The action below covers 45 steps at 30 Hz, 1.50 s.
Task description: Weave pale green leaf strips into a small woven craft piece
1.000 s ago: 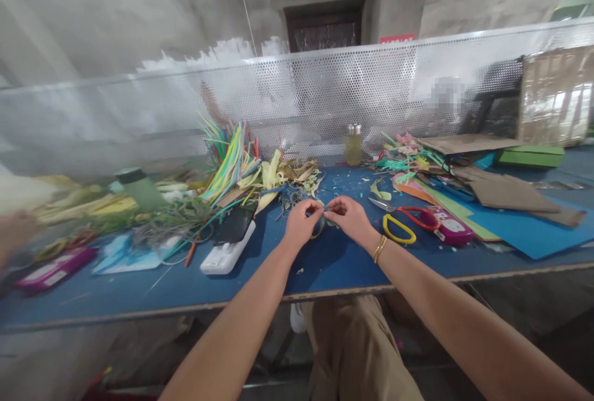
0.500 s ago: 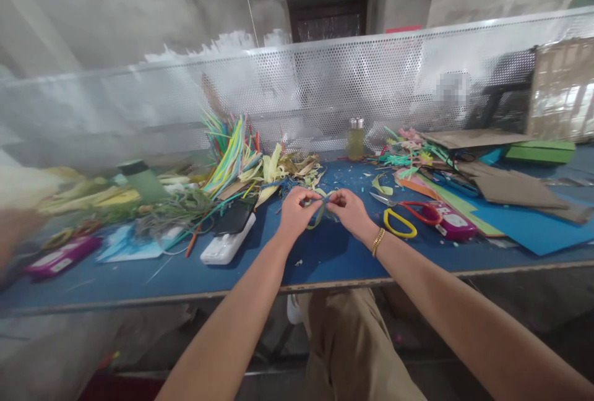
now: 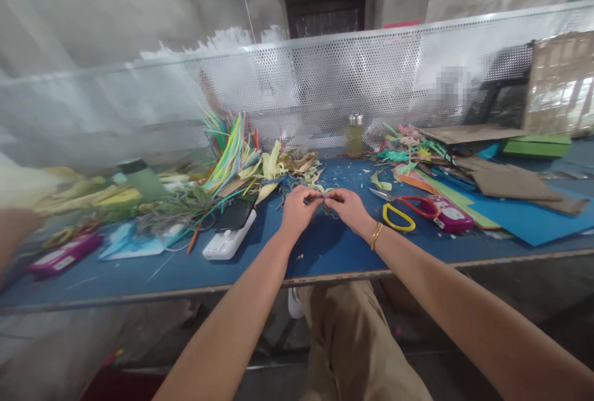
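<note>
Fingers (image 3: pixel 314 194) of the left hand (image 3: pixel 297 208) and right hand (image 3: pixel 349 208) pinch nearly closed on a pale strip (image 3: pixel 320 188) between them, equally near both, its long axis too hidden to read.

The left hand (image 3: pixel 299 205) and right hand (image 3: pixel 348 208) drew closer together; the strip (image 3: pixel 320 189) between them apparently no longer showed its hanging loop.
</note>
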{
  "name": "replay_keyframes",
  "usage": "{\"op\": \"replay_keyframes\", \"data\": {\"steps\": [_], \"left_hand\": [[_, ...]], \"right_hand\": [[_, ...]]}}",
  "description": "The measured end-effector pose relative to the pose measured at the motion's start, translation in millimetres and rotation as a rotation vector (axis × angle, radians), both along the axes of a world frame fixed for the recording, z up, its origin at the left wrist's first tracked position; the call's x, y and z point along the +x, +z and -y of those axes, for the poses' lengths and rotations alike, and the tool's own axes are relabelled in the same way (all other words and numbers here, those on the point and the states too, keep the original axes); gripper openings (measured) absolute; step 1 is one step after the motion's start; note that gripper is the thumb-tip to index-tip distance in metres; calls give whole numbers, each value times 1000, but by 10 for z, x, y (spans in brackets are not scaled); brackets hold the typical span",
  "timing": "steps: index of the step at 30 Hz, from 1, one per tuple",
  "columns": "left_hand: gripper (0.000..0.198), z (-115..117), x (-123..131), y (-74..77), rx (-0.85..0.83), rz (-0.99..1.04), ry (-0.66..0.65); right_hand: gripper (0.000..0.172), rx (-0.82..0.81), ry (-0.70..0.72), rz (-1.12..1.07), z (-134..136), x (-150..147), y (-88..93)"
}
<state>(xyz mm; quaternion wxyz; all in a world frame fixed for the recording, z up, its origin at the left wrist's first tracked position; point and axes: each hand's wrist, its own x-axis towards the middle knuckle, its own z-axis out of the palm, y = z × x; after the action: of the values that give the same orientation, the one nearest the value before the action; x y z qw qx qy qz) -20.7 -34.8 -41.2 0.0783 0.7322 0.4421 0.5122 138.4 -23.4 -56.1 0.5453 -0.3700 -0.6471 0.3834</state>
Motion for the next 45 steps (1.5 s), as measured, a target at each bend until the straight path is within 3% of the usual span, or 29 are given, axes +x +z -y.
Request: {"op": "replay_keyframes", "data": {"steps": [6,11,19,25,32,35,39,45], "left_hand": [[1,14,5,4,44,-87,8],[12,-11,9,3,55,-41,-29],[8,-67,42,-46,-78,133,-70],[12,-56,49,-32,-134,141,-33],[6,11,43,9,86,-130,79],[1,46,39,32,126,-154,117],[11,61,8,59,154,-117,115],[18,53,0,76,193,-321,95]], "right_hand": [[20,-2,6,2,9,5,20],[22,-57,7,-48,-4,6,22],[26,-68,-32,-21,-35,-25,-2],[23,-68,-82,-3,-52,-30,-20],[14,-89,-93,17,-37,-64,-47],[12,-88,-114,27,-55,-61,-70],[11,-80,-131,35,-71,-54,-85],[12,-52,-108,45,-79,-54,-98]]}}
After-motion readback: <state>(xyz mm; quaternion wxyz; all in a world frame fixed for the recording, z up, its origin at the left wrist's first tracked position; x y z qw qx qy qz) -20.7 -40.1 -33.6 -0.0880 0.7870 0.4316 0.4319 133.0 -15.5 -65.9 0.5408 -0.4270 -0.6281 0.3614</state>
